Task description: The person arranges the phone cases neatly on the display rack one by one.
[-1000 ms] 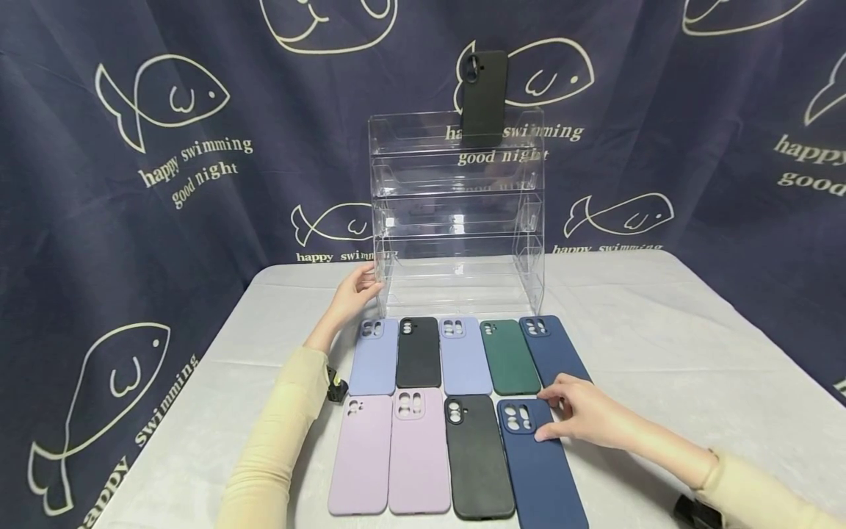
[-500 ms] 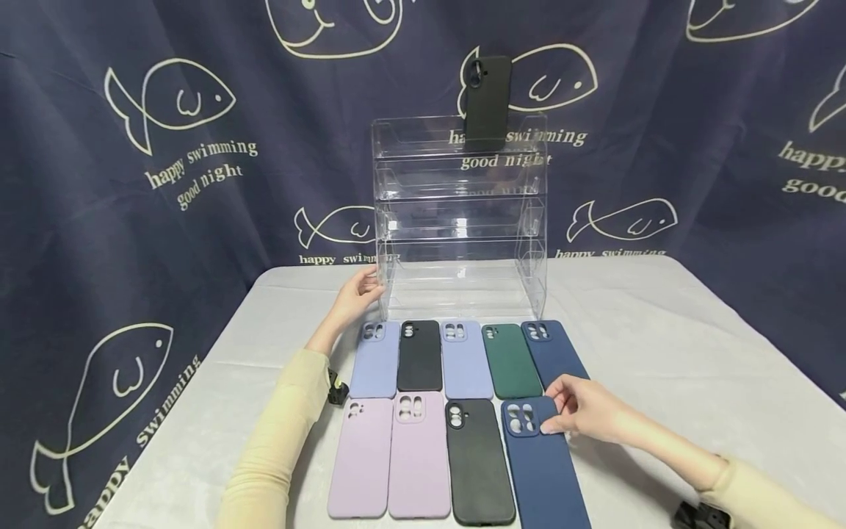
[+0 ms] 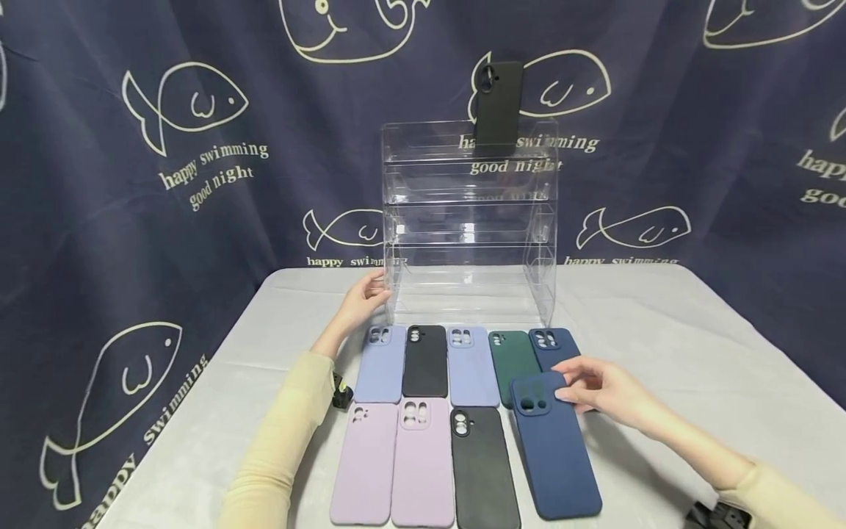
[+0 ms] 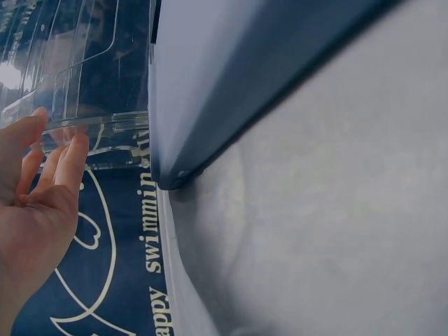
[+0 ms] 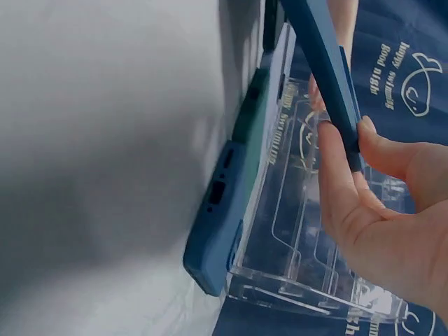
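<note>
My right hand [image 3: 611, 393] pinches a dark blue phone case [image 3: 558, 455] by its top right edge. The case is tilted, its camera end lifted off the table. In the right wrist view the case [image 5: 325, 70] shows edge-on between thumb and fingers. My left hand [image 3: 360, 300] touches the left side of a clear tiered display rack [image 3: 471, 275], its fingers lightly bent. In the left wrist view the fingertips meet the rack's edge [image 4: 129, 120]. A black phone case [image 3: 499, 106] stands upright on the rack's top tier.
Before the rack lie light blue cases [image 3: 383, 367] [image 3: 473, 367], a black case [image 3: 425, 360], a green case [image 3: 512, 360] and another dark blue case [image 3: 555, 345]. Nearer are lilac cases [image 3: 363, 463] [image 3: 423, 463] and a black case [image 3: 485, 470]. A fish-print curtain [image 3: 198, 220] hangs behind the white table [image 3: 661, 330].
My right hand has raised the upper end of the near dark blue case from the table, and the case has tilted. The left hand stays at the rack. The head view shifts slightly.
</note>
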The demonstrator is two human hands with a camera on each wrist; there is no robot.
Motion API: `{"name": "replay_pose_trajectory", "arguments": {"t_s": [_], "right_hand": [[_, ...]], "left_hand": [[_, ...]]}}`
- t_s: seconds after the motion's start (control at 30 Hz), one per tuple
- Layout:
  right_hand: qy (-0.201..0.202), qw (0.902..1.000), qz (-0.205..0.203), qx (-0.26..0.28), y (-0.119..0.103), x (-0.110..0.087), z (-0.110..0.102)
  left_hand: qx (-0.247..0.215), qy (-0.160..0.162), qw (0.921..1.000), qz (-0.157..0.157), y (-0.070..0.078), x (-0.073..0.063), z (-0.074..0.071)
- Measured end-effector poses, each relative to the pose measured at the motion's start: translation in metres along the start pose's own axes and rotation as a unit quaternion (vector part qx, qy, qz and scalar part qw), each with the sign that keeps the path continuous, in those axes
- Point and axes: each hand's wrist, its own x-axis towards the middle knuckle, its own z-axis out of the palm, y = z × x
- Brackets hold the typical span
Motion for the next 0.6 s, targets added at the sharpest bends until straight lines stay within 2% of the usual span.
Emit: {"name": "replay_pose_trajectory", "arguments": {"t_s": [0.2,0.3,0.6], "right_hand": [[0.03,0.9989,-0.021,-0.03,-0.008,0.002,-0.011],[0.042,0.9979,-0.025,-0.043,-0.012,0.004,-0.017],[0.085,0.995,-0.035,-0.04,-0.026,0.014,-0.036]], "left_hand": [[-0.012,0.0,0.9999,0.003,0.0,0.003,0.001],[-0.015,0.013,0.9998,-0.001,-0.003,0.004,0.002],[0.011,0.035,0.9991,-0.02,-0.001,0.005,-0.001]]}}
